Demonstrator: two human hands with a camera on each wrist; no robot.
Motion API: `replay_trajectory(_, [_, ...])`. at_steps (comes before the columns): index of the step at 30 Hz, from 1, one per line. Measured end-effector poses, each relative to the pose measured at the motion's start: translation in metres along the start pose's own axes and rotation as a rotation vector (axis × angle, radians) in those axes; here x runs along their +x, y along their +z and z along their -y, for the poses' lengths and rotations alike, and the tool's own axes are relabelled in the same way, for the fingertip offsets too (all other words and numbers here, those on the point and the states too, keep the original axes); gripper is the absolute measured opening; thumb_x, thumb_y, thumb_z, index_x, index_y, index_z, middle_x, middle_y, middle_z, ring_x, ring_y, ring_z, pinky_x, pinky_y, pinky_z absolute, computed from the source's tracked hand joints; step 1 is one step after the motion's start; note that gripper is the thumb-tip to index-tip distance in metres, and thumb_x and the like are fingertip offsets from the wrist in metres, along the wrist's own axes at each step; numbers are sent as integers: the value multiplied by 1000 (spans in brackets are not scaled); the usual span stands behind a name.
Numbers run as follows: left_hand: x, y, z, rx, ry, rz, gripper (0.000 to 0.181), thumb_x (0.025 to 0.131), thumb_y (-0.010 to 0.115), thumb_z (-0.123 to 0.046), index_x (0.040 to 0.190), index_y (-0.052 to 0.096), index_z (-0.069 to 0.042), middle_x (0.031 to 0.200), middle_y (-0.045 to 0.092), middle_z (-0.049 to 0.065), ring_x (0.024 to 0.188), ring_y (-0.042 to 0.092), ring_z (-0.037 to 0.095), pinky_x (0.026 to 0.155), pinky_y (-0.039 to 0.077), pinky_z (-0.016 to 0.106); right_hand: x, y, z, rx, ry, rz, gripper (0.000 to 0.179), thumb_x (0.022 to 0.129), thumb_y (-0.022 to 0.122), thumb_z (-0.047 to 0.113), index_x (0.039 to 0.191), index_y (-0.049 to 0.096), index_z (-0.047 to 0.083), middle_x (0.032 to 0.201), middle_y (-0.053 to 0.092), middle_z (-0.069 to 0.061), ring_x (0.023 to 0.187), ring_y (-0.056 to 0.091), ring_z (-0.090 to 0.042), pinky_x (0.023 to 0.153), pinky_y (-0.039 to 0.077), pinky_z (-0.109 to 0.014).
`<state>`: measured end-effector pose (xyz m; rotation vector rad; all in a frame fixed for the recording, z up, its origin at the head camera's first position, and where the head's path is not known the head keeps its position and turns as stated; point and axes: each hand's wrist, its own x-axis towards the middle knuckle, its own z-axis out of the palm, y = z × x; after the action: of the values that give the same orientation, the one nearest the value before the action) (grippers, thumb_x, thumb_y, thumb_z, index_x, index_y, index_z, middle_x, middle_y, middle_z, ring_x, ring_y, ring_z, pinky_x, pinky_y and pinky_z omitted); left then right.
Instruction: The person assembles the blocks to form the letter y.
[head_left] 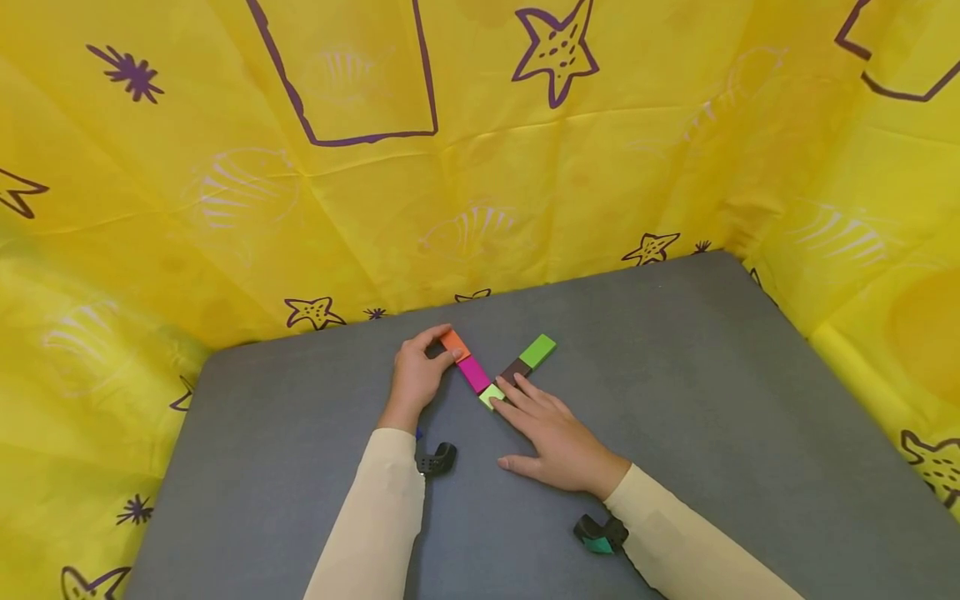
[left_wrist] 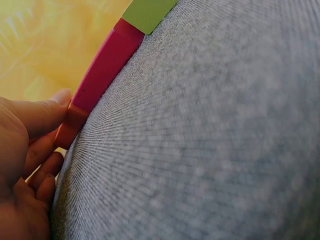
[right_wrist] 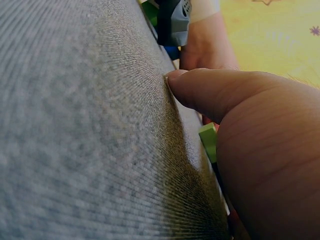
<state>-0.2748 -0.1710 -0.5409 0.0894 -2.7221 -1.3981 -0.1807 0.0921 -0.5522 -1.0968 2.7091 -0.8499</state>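
Flat coloured blocks lie end to end in a V on the grey table. The left arm of the V has an orange block [head_left: 455, 344] at its far end and a magenta block [head_left: 473, 375] below it. A light green block [head_left: 491, 395] forms the corner. Up the right arm run a dark brown block [head_left: 514, 371] and a bright green block [head_left: 538, 352]. My left hand [head_left: 417, 376] pinches the orange block between thumb and fingers. My right hand [head_left: 558, 437] lies with fingers extended, its fingertips touching the light green and dark brown blocks.
The grey table [head_left: 675, 375] reaches back to a yellow cloth [head_left: 487, 192] printed with starfish and fish, which also hangs at both sides. Dark camera mounts sit at the left wrist [head_left: 437, 459] and the right wrist [head_left: 600, 533].
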Motion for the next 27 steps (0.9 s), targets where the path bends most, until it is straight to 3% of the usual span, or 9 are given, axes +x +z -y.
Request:
replay_trajectory(15, [-2, 0, -1, 1, -13, 9, 48, 100, 83, -22, 147, 72, -18, 149, 65, 9, 143, 47, 37, 119, 36, 57, 0, -1, 0, 8, 5, 3, 83, 103, 76, 48, 169, 41, 12, 180, 18, -4, 165, 6, -27, 125, 22, -64])
replay_trajectory(27, [-1, -1, 1, -34, 23, 14, 48, 100, 83, -22, 146, 72, -15, 147, 66, 8, 143, 49, 34, 119, 35, 54, 0, 0, 0, 6, 8, 5, 84, 103, 76, 48, 169, 41, 12, 180, 17, -3, 166, 5, -27, 125, 22, -64])
